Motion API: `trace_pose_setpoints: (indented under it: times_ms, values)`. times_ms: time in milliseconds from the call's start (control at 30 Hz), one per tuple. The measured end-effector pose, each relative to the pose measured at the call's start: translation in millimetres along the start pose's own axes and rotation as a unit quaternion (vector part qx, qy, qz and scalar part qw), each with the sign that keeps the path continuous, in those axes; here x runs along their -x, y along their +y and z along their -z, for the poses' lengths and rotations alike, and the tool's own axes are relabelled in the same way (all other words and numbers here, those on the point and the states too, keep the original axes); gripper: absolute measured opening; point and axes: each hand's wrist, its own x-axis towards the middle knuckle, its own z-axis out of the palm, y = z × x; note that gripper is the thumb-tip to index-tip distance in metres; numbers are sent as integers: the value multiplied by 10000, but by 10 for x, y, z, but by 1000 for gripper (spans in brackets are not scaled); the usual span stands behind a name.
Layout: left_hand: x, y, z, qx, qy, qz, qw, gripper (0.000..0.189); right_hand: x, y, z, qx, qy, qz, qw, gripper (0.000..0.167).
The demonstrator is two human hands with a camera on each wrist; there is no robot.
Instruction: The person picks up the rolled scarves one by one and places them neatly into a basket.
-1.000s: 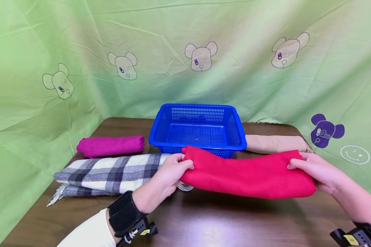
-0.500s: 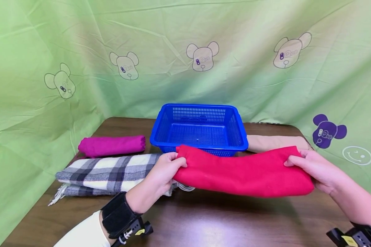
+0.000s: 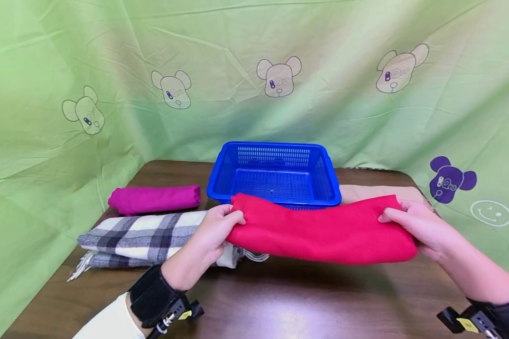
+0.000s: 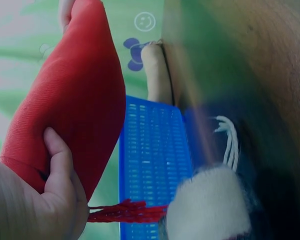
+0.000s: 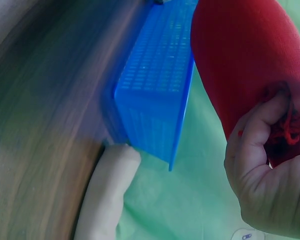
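A folded red scarf point(image 3: 318, 230) hangs in the air between both hands, in front of the blue basket. Its left end is pinched by my left hand point(image 3: 216, 230), thumb on top. My right hand point(image 3: 420, 228) grips the other end the same way. In the left wrist view, red fringe point(image 4: 130, 211) dangles under the left fingers. Some fringe point(image 5: 290, 127) also pokes out beside the right fingers in the right wrist view. The scarf's near edge sags slightly, and it overlaps the basket's front rim in the head view.
The blue plastic basket point(image 3: 273, 202) stands at the back middle of the wooden table point(image 3: 305, 301). Left of it lie a rolled magenta cloth point(image 3: 154, 200) and a folded grey-and-white checked scarf point(image 3: 140, 238) with white fringe. A rolled beige cloth point(image 3: 381, 192) lies to the right.
Both hands have carried the red scarf a little to the left and slightly up in the head view, keeping hold of both ends. The basket and other cloths have stayed put.
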Motion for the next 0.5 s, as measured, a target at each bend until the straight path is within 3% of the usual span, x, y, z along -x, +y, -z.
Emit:
trace_pose_setpoints:
  times_ms: [300, 500]
  values:
    - [-27, 66, 152, 35, -59, -61, 10000, 22, -57, -89, -175, 108, 205, -10, 9997, 6]
    - [-16, 124, 234, 63, -170, -83, 9998, 30, -98, -172, -223, 43, 65, 135, 9999, 8]
